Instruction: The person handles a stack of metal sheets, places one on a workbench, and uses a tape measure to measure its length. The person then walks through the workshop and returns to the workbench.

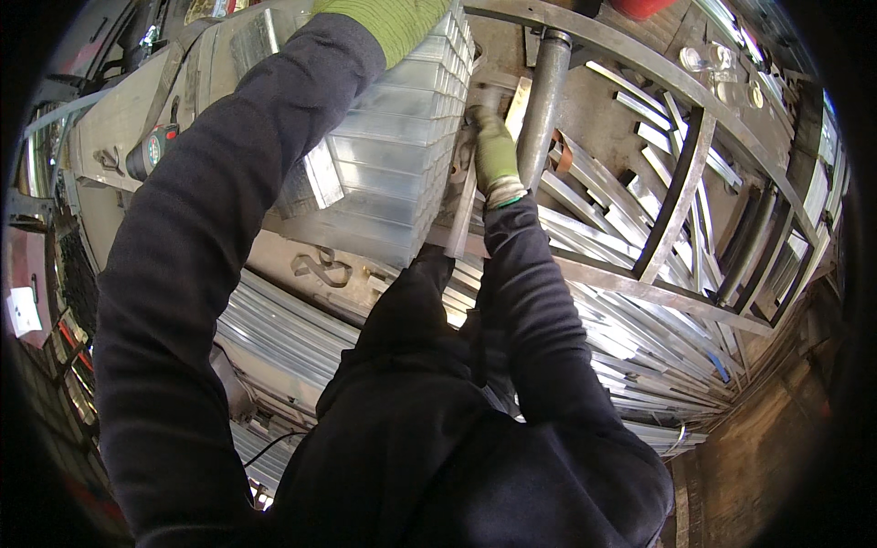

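A tall stack of short silvery aluminium profiles (pixel 393 155) stands on a worn workbench (pixel 119 110). My left hand (pixel 393 23), in a green glove, lies on the stack's top at the upper edge of the picture; its fingers are cut off from view. My right hand (pixel 493 151), also gloved in green, is at the stack's right side with fingers curled around a small blurred metal piece (pixel 493 96). A pale flat strip (pixel 521 96) leans just beside this hand. Both dark sleeves reach up from my body below.
A green and black power tool (pixel 151 151) lies on the bench at the left. A grey steel tube (pixel 545 100) and a welded steel frame (pixel 681 196) stand to the right over many long aluminium profiles (pixel 639 347). Bent metal hooks (pixel 320 267) lie on the bench edge.
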### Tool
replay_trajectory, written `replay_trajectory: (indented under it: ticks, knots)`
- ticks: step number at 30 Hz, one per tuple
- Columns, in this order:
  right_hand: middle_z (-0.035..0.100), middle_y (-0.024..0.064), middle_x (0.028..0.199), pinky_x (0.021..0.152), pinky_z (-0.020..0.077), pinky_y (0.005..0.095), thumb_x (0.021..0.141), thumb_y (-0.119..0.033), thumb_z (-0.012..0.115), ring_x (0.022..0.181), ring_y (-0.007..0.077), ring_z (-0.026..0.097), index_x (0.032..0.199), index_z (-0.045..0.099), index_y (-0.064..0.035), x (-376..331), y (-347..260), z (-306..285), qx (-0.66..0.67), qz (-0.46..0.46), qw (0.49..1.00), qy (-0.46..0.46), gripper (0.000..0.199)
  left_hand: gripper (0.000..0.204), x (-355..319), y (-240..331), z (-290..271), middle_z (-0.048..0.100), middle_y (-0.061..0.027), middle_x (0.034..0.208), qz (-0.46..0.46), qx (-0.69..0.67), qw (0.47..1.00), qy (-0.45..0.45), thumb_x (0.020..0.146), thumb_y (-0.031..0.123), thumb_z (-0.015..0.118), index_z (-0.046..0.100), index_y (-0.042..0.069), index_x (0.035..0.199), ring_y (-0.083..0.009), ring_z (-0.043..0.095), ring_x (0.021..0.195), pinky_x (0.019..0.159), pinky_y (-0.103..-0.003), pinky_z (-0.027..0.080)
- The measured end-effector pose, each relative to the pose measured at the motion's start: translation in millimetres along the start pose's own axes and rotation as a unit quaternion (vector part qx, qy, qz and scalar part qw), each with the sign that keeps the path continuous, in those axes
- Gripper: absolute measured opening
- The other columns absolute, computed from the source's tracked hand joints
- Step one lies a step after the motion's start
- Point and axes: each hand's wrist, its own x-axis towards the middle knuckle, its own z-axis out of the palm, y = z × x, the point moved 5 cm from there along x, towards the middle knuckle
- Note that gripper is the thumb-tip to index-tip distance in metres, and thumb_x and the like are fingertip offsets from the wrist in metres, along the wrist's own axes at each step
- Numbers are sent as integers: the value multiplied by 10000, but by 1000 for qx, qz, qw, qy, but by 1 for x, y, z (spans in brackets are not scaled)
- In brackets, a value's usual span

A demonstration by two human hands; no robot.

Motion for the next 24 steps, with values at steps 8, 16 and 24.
replay_trajectory:
  ticks: [8, 16, 24]
  knots:
    - [612, 28, 717, 433, 423, 292, 1056, -366, 496, 495, 147, 531, 1090, 680, -60, 1, -1, 1, -32, -9, 999, -18, 359, 517, 0, 0, 0, 708, -247, 859, -16, 5, 999, -27, 1034, 396, 388, 713, 27, 875, -445, 679, 854, 824, -552, 506]
    - [598, 32, 714, 430, 414, 297, 1053, -356, 485, 492, 157, 521, 1134, 647, -29, 20, -18, 9, 12, -24, 999, 18, 374, 539, 1, -1, 1, 708, -250, 857, -29, 10, 999, -30, 1042, 409, 367, 721, 32, 889, -450, 680, 851, 817, -556, 509]
    - [606, 36, 714, 412, 424, 304, 1054, -354, 520, 464, 157, 524, 1092, 598, -47, 10, -26, 20, 7, -6, 998, -66, 319, 536, -1, 1, -1, 712, -247, 878, -30, -3, 999, -16, 1048, 410, 361, 725, 43, 904, -451, 678, 858, 814, -556, 512]
